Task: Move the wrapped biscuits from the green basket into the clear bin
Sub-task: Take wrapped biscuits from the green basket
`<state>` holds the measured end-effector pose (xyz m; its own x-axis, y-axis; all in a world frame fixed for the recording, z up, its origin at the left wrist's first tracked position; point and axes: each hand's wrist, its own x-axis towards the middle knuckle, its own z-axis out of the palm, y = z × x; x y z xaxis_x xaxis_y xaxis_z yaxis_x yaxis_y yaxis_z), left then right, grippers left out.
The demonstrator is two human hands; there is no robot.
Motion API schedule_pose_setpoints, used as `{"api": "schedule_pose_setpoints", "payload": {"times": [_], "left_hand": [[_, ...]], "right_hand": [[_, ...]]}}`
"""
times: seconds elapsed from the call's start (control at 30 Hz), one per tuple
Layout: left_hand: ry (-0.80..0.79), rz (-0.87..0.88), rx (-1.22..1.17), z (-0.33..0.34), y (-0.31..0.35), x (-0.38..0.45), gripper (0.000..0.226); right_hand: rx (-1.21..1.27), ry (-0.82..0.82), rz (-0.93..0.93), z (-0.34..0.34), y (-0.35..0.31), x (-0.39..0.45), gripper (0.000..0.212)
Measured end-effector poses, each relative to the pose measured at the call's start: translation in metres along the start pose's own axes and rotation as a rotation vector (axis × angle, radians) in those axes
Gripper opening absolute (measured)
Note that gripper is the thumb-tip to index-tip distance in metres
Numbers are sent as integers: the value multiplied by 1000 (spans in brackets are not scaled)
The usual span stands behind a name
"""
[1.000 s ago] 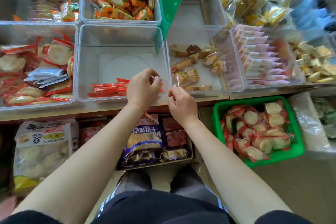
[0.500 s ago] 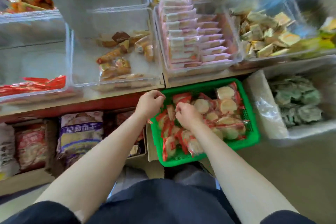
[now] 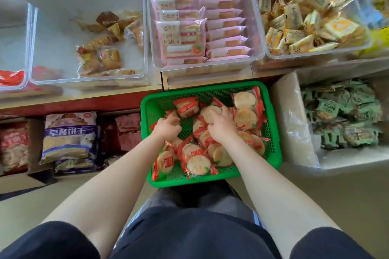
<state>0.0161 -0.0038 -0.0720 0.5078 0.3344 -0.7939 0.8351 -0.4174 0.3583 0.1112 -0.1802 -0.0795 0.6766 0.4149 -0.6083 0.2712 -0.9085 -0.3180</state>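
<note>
Hands have dropped from the clear bin into the green basket (image 3: 210, 181): left hand (image 3: 168, 127) and right hand (image 3: 221, 126) both closing on wrapped biscuits (image 3: 197, 164), starting another load.

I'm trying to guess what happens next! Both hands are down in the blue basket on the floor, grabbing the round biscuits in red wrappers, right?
Almost. The basket is green, not blue, as the head view shows. The rest holds: the left hand and right hand are both down in it on the floor, among the round biscuits in red wrappers.
</note>
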Motion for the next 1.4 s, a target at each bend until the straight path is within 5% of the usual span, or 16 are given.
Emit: {"api": "schedule_pose_setpoints", "payload": {"times": [0.2, 0.57, 0.8, 0.93, 1.4], "left_hand": [[17, -58, -96, 15, 1, 14, 48], [347, -76, -286, 15, 4, -5, 41], [427, 16, -234, 0, 9, -24, 22], [393, 13, -233, -11, 11, -27, 33], [271, -123, -717, -51, -52, -48, 23]], "right_hand": [[185, -90, 114, -5, 19, 34, 72], [310, -235, 27, 5, 6, 30, 48], [437, -174, 6, -8, -1, 20, 43], [362, -144, -20, -4, -3, 16, 51], [78, 200, -114, 28, -57, -12, 43]]}}
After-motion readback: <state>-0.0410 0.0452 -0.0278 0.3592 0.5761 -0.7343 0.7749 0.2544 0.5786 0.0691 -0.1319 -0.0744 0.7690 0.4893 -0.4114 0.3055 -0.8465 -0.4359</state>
